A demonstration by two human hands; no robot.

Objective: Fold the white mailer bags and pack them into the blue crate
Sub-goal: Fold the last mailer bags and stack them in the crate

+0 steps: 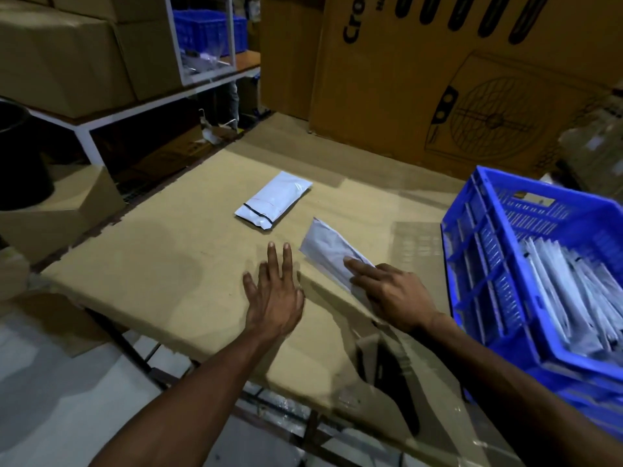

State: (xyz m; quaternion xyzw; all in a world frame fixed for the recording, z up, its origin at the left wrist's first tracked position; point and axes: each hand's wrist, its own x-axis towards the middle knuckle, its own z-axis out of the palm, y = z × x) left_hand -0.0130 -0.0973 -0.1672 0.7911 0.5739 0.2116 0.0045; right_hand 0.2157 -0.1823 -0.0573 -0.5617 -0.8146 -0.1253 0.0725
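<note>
Head view: cardboard-covered counter (161,264), wide, with the blue crate (478,264) at its right edge, tilted toward the person. Crate already carries a row of folded white bags (566,298) standing on edge.

Two mailer bags outside the crate. The folded mailer bag (332,251) sits in the right hand (394,298); the grip is clamped on its near end, fingers laid over the top face, thumb hidden beneath. Its long axis runs from the hand up and to the left, away from the crate, far end raised off or just skimming the counter; cannot tell which.

The second mailer bag (274,203) lies flat farther out, centre of the counter, long axis slanting up to the right, black strip at its near-left end. It lies well apart from both hands.

Left hand (273,298) empty, fingers straight and spread, palm down low over the counter, just left of the held bag.

Judgement: the crate lies directly right of the right hand, so the held bag needs swinging rightward, edge down. The left hand is nearer the loose bag.
</note>
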